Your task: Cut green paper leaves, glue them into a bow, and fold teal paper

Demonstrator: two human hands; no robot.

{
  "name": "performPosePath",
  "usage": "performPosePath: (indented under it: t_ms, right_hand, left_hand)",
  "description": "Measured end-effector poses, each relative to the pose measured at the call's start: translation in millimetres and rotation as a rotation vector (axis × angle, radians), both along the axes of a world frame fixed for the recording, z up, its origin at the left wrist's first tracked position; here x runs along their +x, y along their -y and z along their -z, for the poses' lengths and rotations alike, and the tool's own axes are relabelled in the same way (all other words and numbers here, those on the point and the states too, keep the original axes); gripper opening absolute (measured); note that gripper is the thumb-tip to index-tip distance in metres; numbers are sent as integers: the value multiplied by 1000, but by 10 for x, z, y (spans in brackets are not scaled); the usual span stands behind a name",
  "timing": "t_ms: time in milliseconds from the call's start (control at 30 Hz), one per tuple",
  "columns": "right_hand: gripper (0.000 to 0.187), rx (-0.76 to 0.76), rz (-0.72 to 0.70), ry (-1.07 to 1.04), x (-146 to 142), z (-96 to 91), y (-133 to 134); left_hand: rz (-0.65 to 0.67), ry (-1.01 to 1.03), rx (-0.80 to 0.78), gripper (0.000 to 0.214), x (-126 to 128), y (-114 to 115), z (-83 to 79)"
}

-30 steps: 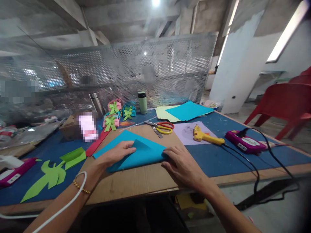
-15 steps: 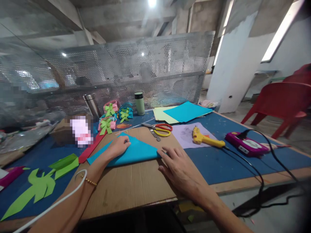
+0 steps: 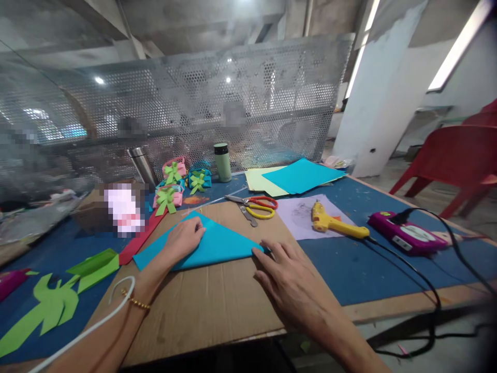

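Note:
A sheet of bright blue paper, folded into a broad triangle, lies on a brown cardboard sheet. My left hand rests on its left half with fingers curled in, holding the paper down; the fingertips are partly hidden. At the paper's right corner lies my right hand, palm down, fingers stretched and thumb apart, the index fingertip touching the corner. Just beyond the paper are scissors with red and yellow handles and a small grey metal blade.
A yellow glue gun lies on lilac paper, its cord running to a purple power box. Blue and pale yellow sheets are stacked behind. Green cut paper, a red strip, small bow-topped baskets and a green flask also occupy the table.
The view has shifted slightly. My right fingers have moved a little along the paper's right corner, baring more of its tip. My left hand stays on the paper.

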State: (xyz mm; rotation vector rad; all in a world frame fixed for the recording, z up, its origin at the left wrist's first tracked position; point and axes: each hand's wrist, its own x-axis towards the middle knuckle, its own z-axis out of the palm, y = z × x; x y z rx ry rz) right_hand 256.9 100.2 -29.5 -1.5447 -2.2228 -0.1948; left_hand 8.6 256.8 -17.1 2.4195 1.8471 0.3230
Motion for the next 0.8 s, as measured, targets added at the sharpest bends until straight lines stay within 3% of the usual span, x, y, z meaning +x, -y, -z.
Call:
performPosePath:
  t_ms: [567,800]
  right_hand:
    - [16,-37,53,-114,11,-17,41]
    - [24,-59,70,-97,21,-8,42]
  left_hand:
    - [-8,9,-19,18,-44,-37,43]
    - [-9,-1,-15,17,-43,-30,38]
